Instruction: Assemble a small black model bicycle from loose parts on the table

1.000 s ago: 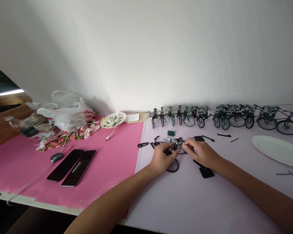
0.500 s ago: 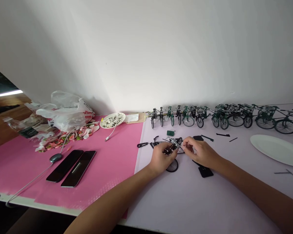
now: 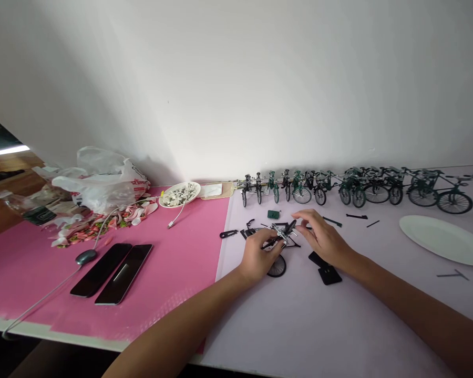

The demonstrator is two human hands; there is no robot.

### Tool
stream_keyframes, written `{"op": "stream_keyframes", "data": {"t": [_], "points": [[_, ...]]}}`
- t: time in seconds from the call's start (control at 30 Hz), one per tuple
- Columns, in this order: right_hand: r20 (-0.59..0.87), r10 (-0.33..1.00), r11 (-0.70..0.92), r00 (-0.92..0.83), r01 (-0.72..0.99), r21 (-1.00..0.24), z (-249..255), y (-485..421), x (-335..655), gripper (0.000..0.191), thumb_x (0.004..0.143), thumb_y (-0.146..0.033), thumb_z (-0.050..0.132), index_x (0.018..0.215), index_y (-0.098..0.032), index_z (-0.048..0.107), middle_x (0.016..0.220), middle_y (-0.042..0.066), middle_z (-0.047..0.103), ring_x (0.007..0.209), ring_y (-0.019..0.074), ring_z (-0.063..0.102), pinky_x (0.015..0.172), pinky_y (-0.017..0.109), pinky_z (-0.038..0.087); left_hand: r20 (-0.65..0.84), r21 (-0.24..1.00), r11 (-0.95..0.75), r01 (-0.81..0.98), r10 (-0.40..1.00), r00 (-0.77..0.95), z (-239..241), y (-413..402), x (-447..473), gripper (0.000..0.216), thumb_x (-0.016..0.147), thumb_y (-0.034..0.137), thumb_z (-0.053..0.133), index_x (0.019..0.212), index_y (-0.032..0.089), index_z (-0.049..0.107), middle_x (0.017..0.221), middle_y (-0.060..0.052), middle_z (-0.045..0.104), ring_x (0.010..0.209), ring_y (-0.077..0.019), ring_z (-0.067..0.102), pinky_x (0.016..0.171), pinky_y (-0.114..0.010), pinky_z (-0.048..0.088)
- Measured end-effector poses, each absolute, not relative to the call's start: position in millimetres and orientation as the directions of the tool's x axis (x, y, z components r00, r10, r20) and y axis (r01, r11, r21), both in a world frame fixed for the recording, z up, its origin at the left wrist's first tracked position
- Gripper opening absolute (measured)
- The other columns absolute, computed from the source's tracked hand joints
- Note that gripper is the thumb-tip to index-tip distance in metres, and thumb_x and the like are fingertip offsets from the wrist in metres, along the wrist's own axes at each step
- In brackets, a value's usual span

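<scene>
A partly built model bicycle (image 3: 287, 233), with a black frame and silver handlebar parts, is held by my left hand (image 3: 260, 252), its fingers closed round it. My right hand (image 3: 319, 236) is just right of the bicycle, thumb and fingers apart, with nothing visible between them. Below the left hand a black spoked wheel (image 3: 277, 266) shows. Two black flat pieces (image 3: 330, 275) lie under the right hand. A small green part (image 3: 273, 214) lies behind the bicycle, and a black tool-like part (image 3: 228, 234) lies to the left. My left fingers hide some of the frame.
A row of finished model bicycles (image 3: 378, 193) stands along the wall. At right are a white oval plate (image 3: 437, 236) and thin black parts (image 3: 332, 221). On the pink sheet (image 3: 173, 273) are two phones (image 3: 124, 275), a mouse (image 3: 85, 256), a plastic bag (image 3: 102, 184) and a plate of pale bits (image 3: 180, 195).
My right fingers have let go of the model bicycle's silver part and spread apart. My left hand keeps its hold. The view has shifted slightly.
</scene>
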State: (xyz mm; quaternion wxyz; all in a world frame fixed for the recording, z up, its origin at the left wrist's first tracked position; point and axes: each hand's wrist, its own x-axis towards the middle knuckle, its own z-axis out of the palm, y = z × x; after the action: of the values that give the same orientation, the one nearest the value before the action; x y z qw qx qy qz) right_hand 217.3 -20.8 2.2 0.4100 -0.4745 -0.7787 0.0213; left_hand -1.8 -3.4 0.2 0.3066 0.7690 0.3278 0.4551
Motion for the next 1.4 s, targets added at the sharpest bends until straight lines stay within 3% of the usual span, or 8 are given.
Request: {"op": "stream_keyframes", "data": {"t": [0.17,0.33,0.97,1.27,1.4], "points": [[0.59,0.767,0.583,-0.252,0.657,-0.478,-1.4,-18.3,218.9,0.02,0.105,-0.028,0.038,0.113,-0.026,0.057,0.107,0.009,0.066,0.097,0.024,0.067,0.083,0.04,0.058,0.521,0.736,-0.638,0.226,0.747,0.412,1.7,-5.1,-2.0,0.011,0.088,0.025,0.067,0.08,0.018,0.065,0.082,-0.005,0.07,0.078,-0.0174,0.063,0.077,-0.028,0.048],[0.609,0.768,0.559,-0.2,0.674,-0.483,0.8,-20.8,217.3,0.02,0.105,-0.028,0.039,0.104,-0.024,0.058,0.096,0.007,0.067,0.087,0.0225,0.066,0.076,0.037,0.057,0.519,0.726,-0.638,0.255,0.753,0.405,1.2,-4.5,-1.5,0.012,0.087,0.026,0.068,0.079,0.018,0.063,0.082,-0.005,0.069,0.078,-0.0175,0.063,0.075,-0.027,0.049],[0.719,0.665,0.654,-0.202,0.624,-0.429,1.5,-20.6,214.9,0.02,0.104,-0.022,0.044,0.109,-0.026,0.064,0.099,0.006,0.069,0.09,0.0214,0.068,0.077,0.035,0.058,0.595,0.677,-0.703,0.218,0.697,0.401,0.2,-2.7,-2.0,0.02,0.09,0.022,0.065,0.071,0.017,0.063,0.073,-0.003,0.067,0.07,-0.0153,0.06,0.068,-0.025,0.046],[0.758,0.62,0.68,-0.201,0.62,-0.391,4.2,-23.1,212.0,0.02,0.102,-0.019,0.046,0.109,-0.025,0.064,0.094,0.007,0.07,0.085,0.0212,0.068,0.071,0.035,0.058,0.603,0.685,-0.706,0.178,0.687,0.406,1.3,-2.3,-1.8,0.021,0.09,0.02,0.065,0.07,0.017,0.063,0.069,-0.002,0.065,0.066,-0.0131,0.057,0.066,-0.024,0.044],[0.77,0.633,0.617,-0.08,0.653,-0.44,7.7,-27.5,206.3,0.008,0.099,-0.027,0.057,0.106,-0.024,0.058,0.101,0.008,0.065,0.075,0.0178,0.063,0.054,0.029,0.05,0.584,0.709,-0.675,0.205,0.725,0.365,5.4,-3.5,-2.6,0.025,0.089,0.02,0.065,0.065,0.017,0.058,0.064,-0.001,0.06,0.061,-0.0122,0.052,0.061,-0.023,0.042]]}}
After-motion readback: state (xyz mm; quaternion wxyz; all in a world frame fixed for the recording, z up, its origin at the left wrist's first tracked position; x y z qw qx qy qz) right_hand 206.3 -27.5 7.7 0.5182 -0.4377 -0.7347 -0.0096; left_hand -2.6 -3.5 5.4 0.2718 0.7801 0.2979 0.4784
